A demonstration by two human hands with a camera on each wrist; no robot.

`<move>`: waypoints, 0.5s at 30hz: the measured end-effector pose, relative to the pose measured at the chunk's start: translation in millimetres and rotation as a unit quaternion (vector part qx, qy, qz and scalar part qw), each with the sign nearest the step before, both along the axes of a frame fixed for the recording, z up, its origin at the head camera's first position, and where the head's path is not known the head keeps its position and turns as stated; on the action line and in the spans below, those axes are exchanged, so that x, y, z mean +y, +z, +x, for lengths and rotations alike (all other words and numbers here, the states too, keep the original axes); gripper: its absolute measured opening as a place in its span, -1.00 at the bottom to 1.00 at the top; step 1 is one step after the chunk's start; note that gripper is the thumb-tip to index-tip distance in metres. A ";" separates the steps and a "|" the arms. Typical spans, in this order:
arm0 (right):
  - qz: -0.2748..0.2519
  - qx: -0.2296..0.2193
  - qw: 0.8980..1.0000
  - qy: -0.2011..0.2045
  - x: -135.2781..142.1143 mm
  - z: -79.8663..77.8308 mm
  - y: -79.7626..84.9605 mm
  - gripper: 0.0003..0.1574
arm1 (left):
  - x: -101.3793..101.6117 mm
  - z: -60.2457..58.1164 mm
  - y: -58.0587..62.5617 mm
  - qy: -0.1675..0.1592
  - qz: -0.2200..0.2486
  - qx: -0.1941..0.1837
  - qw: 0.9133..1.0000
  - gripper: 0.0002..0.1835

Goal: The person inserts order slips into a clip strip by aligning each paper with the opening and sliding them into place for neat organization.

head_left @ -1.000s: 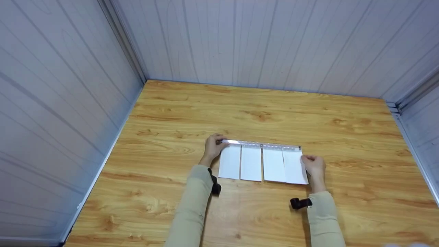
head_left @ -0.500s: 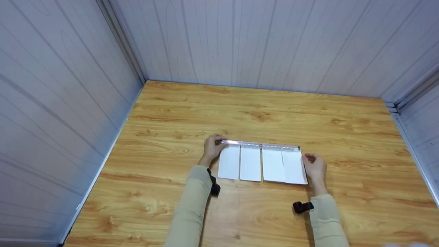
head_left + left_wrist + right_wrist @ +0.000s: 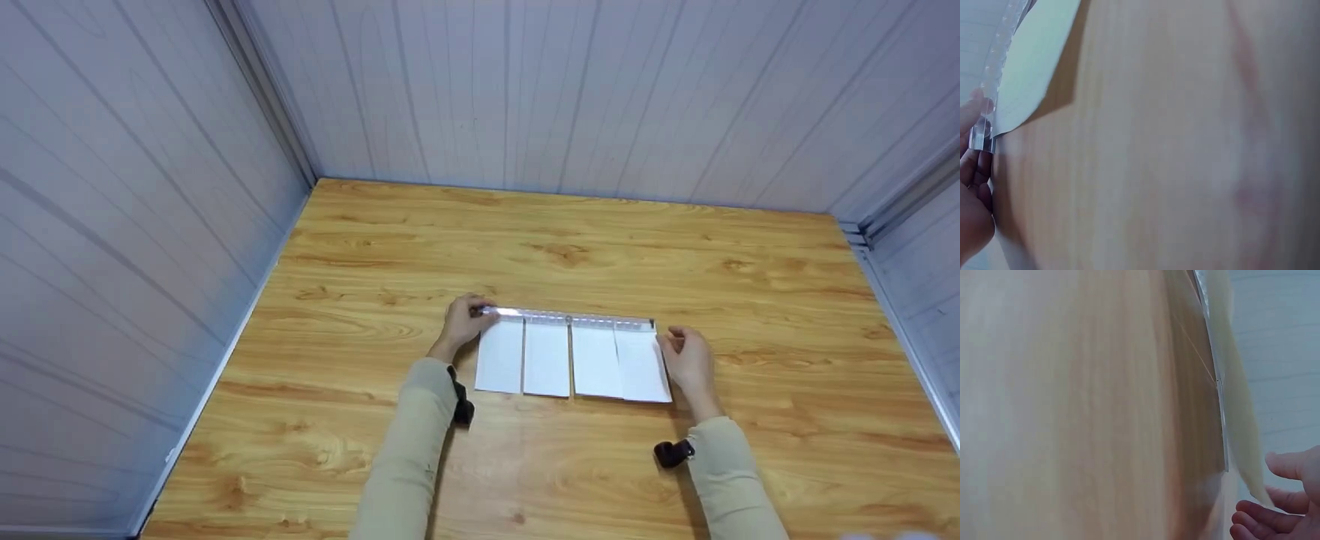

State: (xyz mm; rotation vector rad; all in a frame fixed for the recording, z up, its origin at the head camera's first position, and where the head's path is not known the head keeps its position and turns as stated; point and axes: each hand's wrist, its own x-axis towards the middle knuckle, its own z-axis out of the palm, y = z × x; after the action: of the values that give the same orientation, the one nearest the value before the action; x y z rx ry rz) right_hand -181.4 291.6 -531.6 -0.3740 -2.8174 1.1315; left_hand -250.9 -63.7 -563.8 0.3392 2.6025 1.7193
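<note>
In the head view a clear plastic strip [image 3: 592,321] with a row of round marks runs along the far edge of several white paper panels [image 3: 546,360] laid side by side. My left hand [image 3: 461,324] pinches the strip's left end between thumb and fingers; the left wrist view shows the clear strip [image 3: 987,107] beside a curved white paper [image 3: 1039,62]. At the right edge of the rightmost panel is my right hand [image 3: 691,364], its thumb and fingers apart. In the right wrist view the paper's corner [image 3: 1261,492] lies close to the fingers [image 3: 1264,517]; contact is unclear.
A wood-grain table [image 3: 562,255] lies under everything. Pale panel walls rise at the back [image 3: 480,90], left [image 3: 135,225] and right. Each wrist wears a small black camera, one by the left sleeve [image 3: 405,450], one by the right sleeve [image 3: 735,472].
My right hand has loosened from the paper's right edge, its thumb and fingers parting as it shifts slightly away from me. The left hand keeps its pinch on the strip.
</note>
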 end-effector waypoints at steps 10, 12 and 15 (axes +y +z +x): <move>0.066 0.045 0.991 0.110 1.6 -19.1 14.0 -0.43 | -6.6 -3.9 15.3 -0.024 -0.032 -0.056 0.998 -0.75; 0.075 0.048 0.989 0.121 2.1 -23.0 17.4 -0.42 | -7.9 -5.1 19.7 -0.023 -0.040 -0.071 0.996 -0.71; 0.092 0.043 0.986 0.130 1.8 -28.4 24.5 -0.40 | -9.4 -7.3 26.5 -0.024 -0.056 -0.090 0.994 -0.63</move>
State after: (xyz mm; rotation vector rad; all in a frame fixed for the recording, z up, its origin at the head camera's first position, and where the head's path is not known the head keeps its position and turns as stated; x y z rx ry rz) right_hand -209.7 293.5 -507.1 0.0569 -2.9220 0.8870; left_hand -258.2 -73.1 -537.4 0.2320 2.5267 1.5046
